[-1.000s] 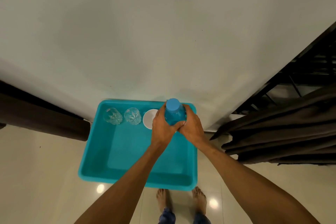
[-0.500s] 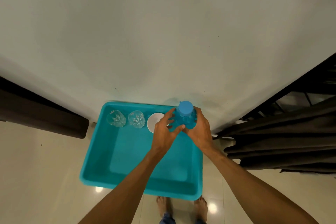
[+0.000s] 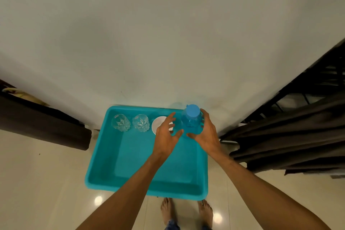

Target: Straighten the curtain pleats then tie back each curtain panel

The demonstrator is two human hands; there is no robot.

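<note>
A dark brown curtain panel (image 3: 298,136) hangs bunched in folds at the right, and another dark curtain panel (image 3: 43,127) lies at the left; neither hand touches them. A blue bottle (image 3: 191,119) stands in the far right corner of a teal tray (image 3: 145,190). My right hand (image 3: 209,134) curls round the bottle, fingers behind it and thumb in front. Just left of the bottle is my left hand (image 3: 165,136), off it with its fingers spread.
Two clear cut glasses (image 3: 120,122) (image 3: 141,123) and a white bowl (image 3: 158,124) line the tray's far side. The tray stands against a pale wall (image 3: 168,43). A dark window grille (image 3: 317,84) shows behind the right curtain. My bare feet (image 3: 167,211) stand on glossy tiles below the tray.
Both hands moved the blue bottle rightward into the tray's far right corner. My left hand has let go of it and spread its fingers.
</note>
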